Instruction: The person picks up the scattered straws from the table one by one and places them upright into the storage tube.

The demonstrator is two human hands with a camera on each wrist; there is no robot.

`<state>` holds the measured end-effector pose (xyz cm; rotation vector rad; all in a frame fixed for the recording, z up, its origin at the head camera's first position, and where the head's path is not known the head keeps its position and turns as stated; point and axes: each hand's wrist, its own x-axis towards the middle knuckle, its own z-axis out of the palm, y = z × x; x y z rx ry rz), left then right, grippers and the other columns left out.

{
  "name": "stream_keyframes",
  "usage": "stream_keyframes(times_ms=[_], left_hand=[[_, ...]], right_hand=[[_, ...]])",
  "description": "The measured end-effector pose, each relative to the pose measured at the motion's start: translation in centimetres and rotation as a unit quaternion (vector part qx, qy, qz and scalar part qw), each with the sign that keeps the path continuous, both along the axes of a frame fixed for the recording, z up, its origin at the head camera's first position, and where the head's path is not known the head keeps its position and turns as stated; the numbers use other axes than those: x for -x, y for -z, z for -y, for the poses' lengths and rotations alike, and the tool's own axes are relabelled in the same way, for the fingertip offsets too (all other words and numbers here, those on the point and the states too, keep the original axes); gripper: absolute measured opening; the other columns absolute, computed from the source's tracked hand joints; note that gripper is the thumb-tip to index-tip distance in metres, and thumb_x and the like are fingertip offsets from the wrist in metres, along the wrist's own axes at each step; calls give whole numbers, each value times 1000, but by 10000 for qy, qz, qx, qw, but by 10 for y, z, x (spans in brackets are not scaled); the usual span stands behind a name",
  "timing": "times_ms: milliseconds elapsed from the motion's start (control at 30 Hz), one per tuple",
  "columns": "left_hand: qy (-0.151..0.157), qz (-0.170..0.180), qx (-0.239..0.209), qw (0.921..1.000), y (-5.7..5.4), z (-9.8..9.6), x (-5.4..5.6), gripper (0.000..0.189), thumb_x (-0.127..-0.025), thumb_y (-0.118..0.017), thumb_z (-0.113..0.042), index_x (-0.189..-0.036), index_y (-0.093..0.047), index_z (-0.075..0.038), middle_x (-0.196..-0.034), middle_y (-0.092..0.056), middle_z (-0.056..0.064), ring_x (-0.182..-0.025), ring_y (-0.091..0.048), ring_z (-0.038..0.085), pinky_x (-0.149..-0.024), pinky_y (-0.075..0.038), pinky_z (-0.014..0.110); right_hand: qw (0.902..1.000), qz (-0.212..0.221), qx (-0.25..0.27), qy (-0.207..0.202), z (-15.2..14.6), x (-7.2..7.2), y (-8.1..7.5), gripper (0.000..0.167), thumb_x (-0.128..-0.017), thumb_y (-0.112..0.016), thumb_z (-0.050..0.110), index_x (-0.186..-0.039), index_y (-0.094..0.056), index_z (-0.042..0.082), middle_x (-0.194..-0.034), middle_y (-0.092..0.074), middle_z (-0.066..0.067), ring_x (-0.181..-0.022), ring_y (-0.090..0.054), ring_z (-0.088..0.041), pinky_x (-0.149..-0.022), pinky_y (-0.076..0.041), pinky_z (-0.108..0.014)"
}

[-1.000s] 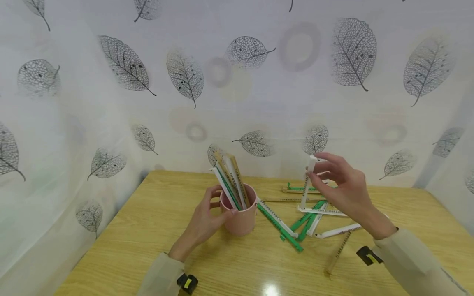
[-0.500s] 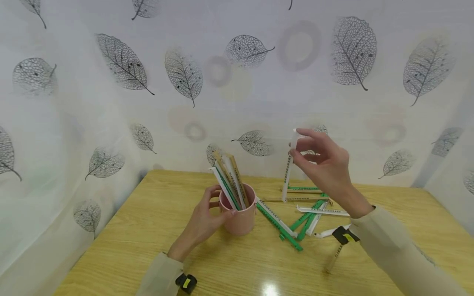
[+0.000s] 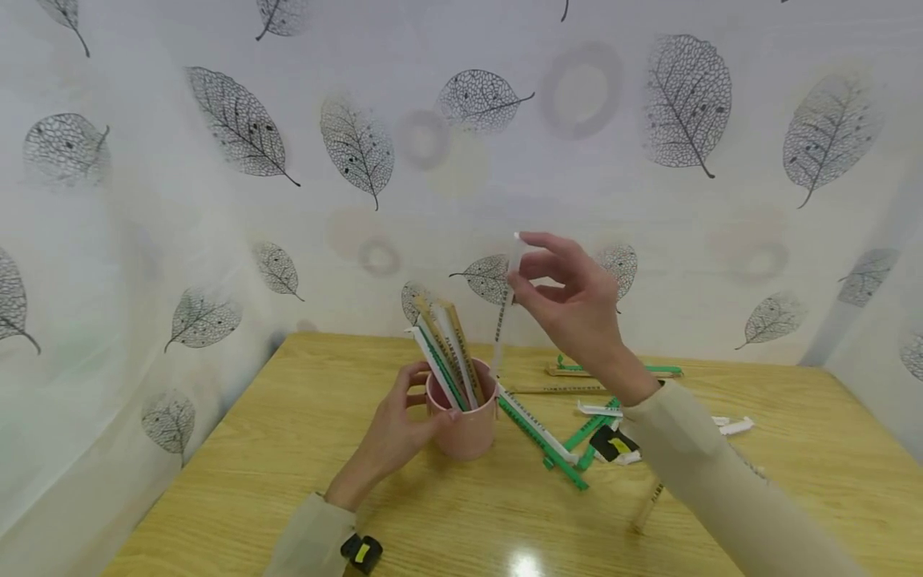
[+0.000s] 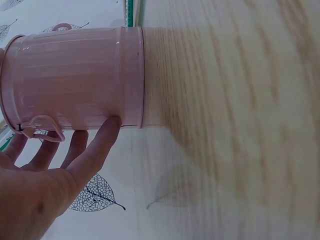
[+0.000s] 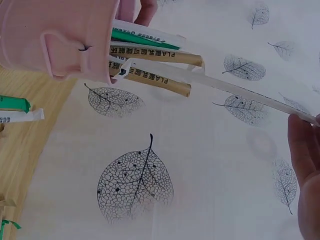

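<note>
A small pink bucket [image 3: 465, 437] with side loops stands on the table, several paper-wrapped straws [image 3: 454, 344] in white, green and brown leaning out of it to the left. My left hand [image 3: 392, 433] holds the bucket from its left side, thumb near the rim; the left wrist view shows fingertips [image 4: 107, 127] against its wall. Above and right of the bucket, my right hand [image 3: 577, 296] pinches a white wrapped straw [image 3: 502, 320] near its top. That straw hangs almost upright, its lower end right at the bucket's rim. In the right wrist view the held straw [image 5: 250, 95] overlaps the bucket's mouth.
Right of the bucket, loose green straws [image 3: 548, 449], white straws [image 3: 737, 426] and brown straws [image 3: 649, 509] lie scattered and crossing on the wooden table [image 3: 324, 377]. A leaf-patterned curtain [image 3: 461, 200] rises behind the table. My right forearm covers part of the pile.
My right hand has lifted the white wrapped straw off the pile and carried it left to the bucket's rim. My left hand stays on the bucket.
</note>
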<state>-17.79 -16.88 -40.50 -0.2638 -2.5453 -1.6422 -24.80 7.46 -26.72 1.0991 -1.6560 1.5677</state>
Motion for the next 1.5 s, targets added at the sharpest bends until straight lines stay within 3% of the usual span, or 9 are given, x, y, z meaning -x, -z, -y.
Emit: stream_keyframes(times_ms=[100, 600, 1000, 1500], left_hand=[[-3, 21, 19, 10000, 0, 0, 0, 72, -89, -79, -34, -149, -39, -30, -145, -53, 11, -123, -62, 35, -103, -54, 58], [51, 33, 32, 10000, -2, 1, -1, 73, -90, -78, -34, -150, -37, -28, -146, -54, 11, -124, -61, 35, -104, -53, 58], [15, 21, 5, 10000, -3, 1, -1, 72, -89, -79, -33, -149, -39, -27, -145, -54, 11, -124, -62, 35, -106, -52, 58], [-23, 29, 4, 10000, -2, 1, 0, 72, -89, -79, -33, -149, -40, -26, -145, -55, 11, -123, -62, 35, -104, -53, 57]], right_hand=[[9998, 1, -185, 68, 8, 1, 7, 45, -83, -73, -16, -126, -61, -10, -94, -74, -24, -88, -75, -8, -74, -65, -28], [9946, -148, -956, 377, 17, 9, 54, 42, -85, -74, -11, -125, -64, -1, -93, -77, -16, -82, -76, -29, -69, -64, -23], [9909, 2, -1332, 199, 19, 10, 83, 43, -88, -73, -10, -127, -62, 2, -92, -76, -16, -80, -76, -27, -66, -65, -28], [9859, 240, -1645, 214, 4, 14, 91, 60, -88, -73, -9, -144, -54, 3, -105, -76, -20, -86, -78, -29, -71, -65, -28]])
